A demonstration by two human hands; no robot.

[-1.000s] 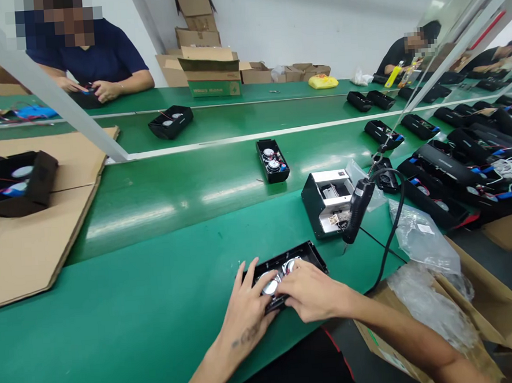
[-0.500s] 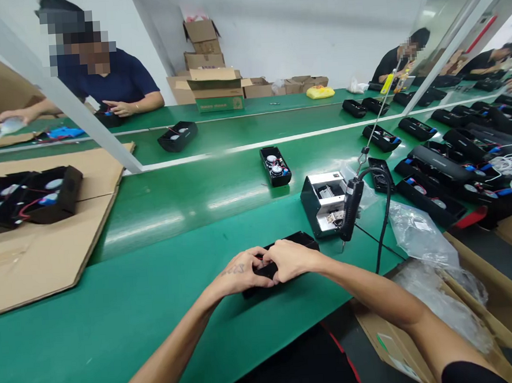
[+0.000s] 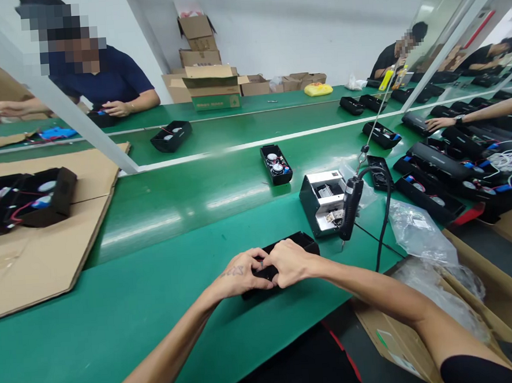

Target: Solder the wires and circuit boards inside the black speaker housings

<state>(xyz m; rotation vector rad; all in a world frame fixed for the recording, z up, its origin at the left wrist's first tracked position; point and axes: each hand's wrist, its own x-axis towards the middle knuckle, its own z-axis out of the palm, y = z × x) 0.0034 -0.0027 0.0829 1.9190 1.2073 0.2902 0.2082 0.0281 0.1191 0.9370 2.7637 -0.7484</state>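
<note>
A black speaker housing lies open side up on the green bench in front of me. My left hand curls over its left part, fingers bent at the far side and thumb at the near side. Bent over the middle is my right hand, its fingers pressed down into the housing close to my left fingertips. What the right fingers pinch is hidden. A black electric screwdriver hangs tip down from a cord, right of the housing. Behind it stands a black and silver screw feeder.
Another open housing with two round drivers lies farther back. Cardboard with more housings covers the left. Many housings crowd the right, near plastic bags. A white post rises at left; co-workers sit beyond.
My hands stay almost in the same place on the housing. A co-worker's arm has reached in at the right onto a black housing. The view has shifted slightly.
</note>
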